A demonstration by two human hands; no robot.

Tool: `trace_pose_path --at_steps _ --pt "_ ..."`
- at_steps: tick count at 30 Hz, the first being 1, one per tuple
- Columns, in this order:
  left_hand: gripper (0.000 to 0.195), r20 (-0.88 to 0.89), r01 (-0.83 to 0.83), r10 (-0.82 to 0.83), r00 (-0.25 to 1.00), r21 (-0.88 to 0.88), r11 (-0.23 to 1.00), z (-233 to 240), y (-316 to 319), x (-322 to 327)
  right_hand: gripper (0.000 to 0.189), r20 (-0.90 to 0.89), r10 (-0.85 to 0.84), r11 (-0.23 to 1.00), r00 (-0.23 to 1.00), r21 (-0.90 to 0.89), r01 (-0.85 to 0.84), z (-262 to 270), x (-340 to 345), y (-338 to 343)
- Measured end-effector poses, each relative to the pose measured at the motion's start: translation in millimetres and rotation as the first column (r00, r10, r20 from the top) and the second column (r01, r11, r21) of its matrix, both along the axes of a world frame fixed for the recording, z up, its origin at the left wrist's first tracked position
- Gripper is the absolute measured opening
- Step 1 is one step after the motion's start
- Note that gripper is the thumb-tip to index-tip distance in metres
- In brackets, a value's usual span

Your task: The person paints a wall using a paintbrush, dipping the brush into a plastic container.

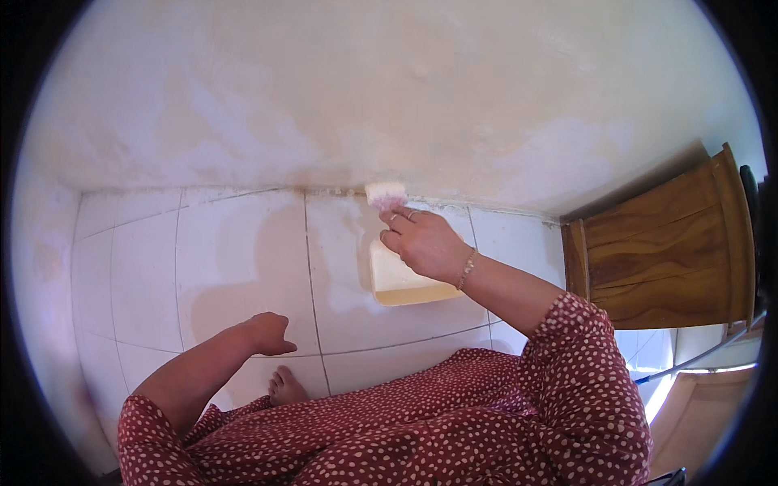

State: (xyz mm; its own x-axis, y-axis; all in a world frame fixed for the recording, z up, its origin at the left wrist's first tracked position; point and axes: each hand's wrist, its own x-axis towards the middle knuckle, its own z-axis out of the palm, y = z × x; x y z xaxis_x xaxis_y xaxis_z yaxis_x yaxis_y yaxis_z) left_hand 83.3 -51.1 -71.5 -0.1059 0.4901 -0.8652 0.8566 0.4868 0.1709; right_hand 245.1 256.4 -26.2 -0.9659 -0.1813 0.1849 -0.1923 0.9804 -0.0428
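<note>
My right hand (pixel 420 240) grips a small cream-and-pink pad (pixel 386 195), a sponge or a brush; I cannot tell which. The pad is at the foot of the stained cream wall (pixel 389 91), along its joint with the floor. Partly covered by this hand and wrist, a cream plastic tub (pixel 413 296) stands on the white tiled floor (pixel 243 255). My left hand (pixel 267 334) hangs over the tiles near my bare foot (pixel 287 387). Its fingers are mostly hidden, and nothing shows in it.
Wooden furniture (pixel 662 249) with a dark grain stands against the wall at the right. Beyond it runs a thin bluish pole (pixel 693 360). Another wall (pixel 42 273) bounds the floor on the left. My red dotted garment (pixel 389 425) spreads low across the front.
</note>
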Motion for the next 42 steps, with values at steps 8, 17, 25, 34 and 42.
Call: trace_pose_path --at_steps 8,17,25,34,42 --pt "0.060 0.017 -0.025 0.024 1.000 0.066 0.998 -3.8 -4.2 -4.6 0.023 -0.421 -0.169 0.985 0.891 -0.104 0.138 50.8 -2.6 17.6" --pt "0.061 0.006 -0.019 0.019 1.000 0.111 0.994 4.9 16.2 2.7 0.028 0.189 -0.176 0.977 0.966 -0.085 0.195 6.4 -14.2 37.7" --pt "0.059 0.014 0.005 -0.005 1.000 0.047 0.999 -6.6 -6.4 -0.1 0.031 -0.104 -0.012 0.991 0.995 -0.134 -0.002 40.0 -16.5 -2.2" --pt "0.062 0.020 -0.044 0.042 0.999 0.116 0.992 -3.9 4.5 -1.9 0.028 -0.547 -0.102 0.989 0.831 -0.148 0.024 91.6 -1.8 21.9" --pt "0.065 0.029 -0.019 0.017 0.999 0.066 0.998 -8.2 -2.4 2.0 0.018 -0.185 -0.418 0.897 0.889 -0.237 0.372 93.8 72.7 20.2"
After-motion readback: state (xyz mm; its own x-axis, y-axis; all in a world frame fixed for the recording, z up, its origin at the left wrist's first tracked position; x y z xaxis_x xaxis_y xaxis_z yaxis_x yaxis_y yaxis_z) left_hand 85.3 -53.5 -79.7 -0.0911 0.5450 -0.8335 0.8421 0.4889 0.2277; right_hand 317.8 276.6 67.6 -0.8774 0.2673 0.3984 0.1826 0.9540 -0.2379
